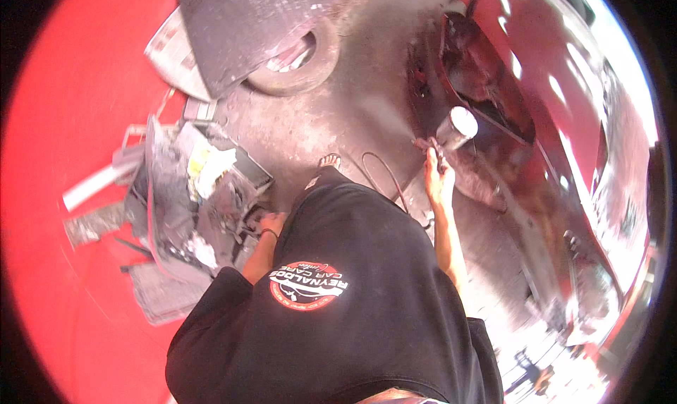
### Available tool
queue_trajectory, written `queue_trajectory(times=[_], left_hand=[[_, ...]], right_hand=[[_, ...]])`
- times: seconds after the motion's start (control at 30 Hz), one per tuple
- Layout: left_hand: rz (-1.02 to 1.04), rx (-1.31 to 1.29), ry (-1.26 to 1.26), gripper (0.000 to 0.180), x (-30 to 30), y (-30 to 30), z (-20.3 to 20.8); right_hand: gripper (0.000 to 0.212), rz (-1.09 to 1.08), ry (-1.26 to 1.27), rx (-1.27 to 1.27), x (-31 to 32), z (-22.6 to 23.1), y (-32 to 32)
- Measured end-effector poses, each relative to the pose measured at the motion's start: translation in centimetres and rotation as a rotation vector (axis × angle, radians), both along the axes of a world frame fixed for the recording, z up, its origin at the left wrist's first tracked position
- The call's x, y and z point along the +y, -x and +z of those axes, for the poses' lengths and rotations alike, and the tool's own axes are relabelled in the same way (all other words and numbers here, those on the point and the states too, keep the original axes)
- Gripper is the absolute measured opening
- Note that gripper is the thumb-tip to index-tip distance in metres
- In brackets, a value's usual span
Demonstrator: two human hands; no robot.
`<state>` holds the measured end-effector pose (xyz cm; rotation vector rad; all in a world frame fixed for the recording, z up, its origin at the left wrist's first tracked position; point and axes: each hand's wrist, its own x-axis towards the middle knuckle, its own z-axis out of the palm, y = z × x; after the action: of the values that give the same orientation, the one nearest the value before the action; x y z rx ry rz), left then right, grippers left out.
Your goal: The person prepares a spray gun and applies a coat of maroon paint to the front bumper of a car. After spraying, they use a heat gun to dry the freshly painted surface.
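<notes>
My right hand (438,173) is wrapped around a paint spray gun (431,145) with a pale cup (457,127) on it. A pale mist spreads from the gun toward the upper left. Just right of the gun is a dark red car body part (493,87), glossy along its outer side. My left hand (272,222) hangs low beside a cluttered pile of boxes and parts, with a dark band at its wrist. Its fingers are blurred and partly lost against the clutter, so their grip does not show.
A thin hose (384,166) curves over the concrete floor (303,129) near my bare foot (330,161). At the upper left a dark panel (247,23) leans over a tire (326,58). The clutter pile (166,192) stands against a large red surface (70,122).
</notes>
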<state>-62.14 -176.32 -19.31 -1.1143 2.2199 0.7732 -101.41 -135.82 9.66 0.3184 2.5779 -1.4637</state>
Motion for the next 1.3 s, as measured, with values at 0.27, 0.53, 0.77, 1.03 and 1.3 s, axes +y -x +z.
queue_trajectory(times=[0.27,0.53,0.77,1.03,1.3], left_hand=[[0.034,0.210,-0.072,0.044,-12.5,14.7,4.1],[-0.139,0.168,-0.137,0.041,-11.5,24.3,2.9],[-0.323,0.135,-0.435,0.034,1.8,28.8,3.1],[-0.998,0.498,-0.813,0.075,21.7,38.1,13.7],[-1.805,0.269,-0.945,0.063,46.3,36.8,23.0]], right_hand=[[0.048,-0.307,0.162,-0.102,-1.2,1.7,-2.6],[0.043,-0.550,0.503,-0.052,-0.6,10.1,-2.2],[0.042,-0.716,0.410,0.179,4.7,13.9,3.4],[0.042,-0.792,0.464,0.227,10.3,18.6,2.5],[0.043,-0.819,0.366,0.278,18.0,24.2,0.4]])
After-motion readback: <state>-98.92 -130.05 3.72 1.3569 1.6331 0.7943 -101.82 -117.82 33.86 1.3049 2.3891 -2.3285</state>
